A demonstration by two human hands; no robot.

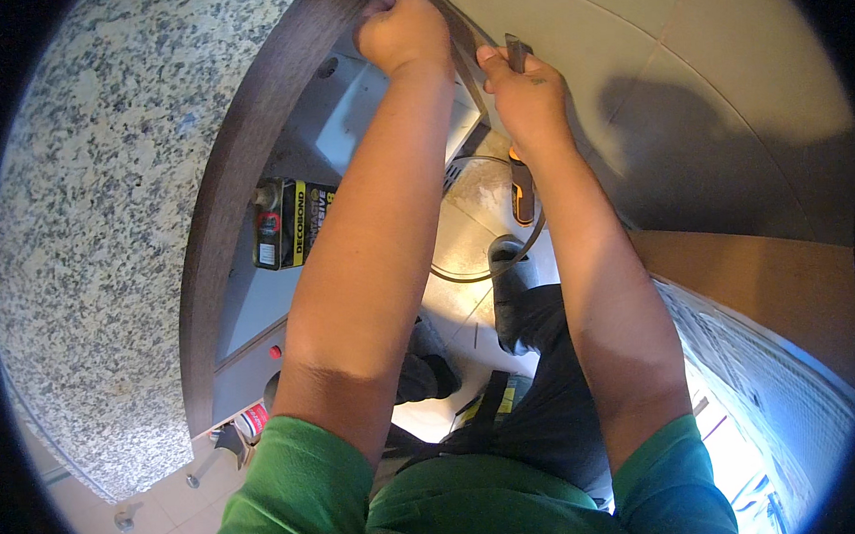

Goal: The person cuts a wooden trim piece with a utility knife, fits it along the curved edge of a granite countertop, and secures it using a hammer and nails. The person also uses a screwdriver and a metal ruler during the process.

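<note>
My left hand (405, 30) is closed in a fist against the far end of the dark wood cabinet frame (244, 132). Whatever its fingers grip is hidden by the hand itself. To its right, beside the tiled wall, my right hand (532, 94) is wrapped round a hammer (522, 193), close to its head. The dark metal head pokes out above my fingers, and the black-and-orange handle hangs below my wrist. Under my left forearm lies the open cabinet's pale interior (246, 316), with a rectangular adhesive can (289, 225) in it.
A speckled granite slab (114, 203) fills the left side. Beige wall tiles (686, 117) rise on the right, above a brown board (748, 265). A dark cable (470, 278) loops over the floor near my shoe (514, 264). A red-and-white container (252, 422) stands by the cabinet's near end.
</note>
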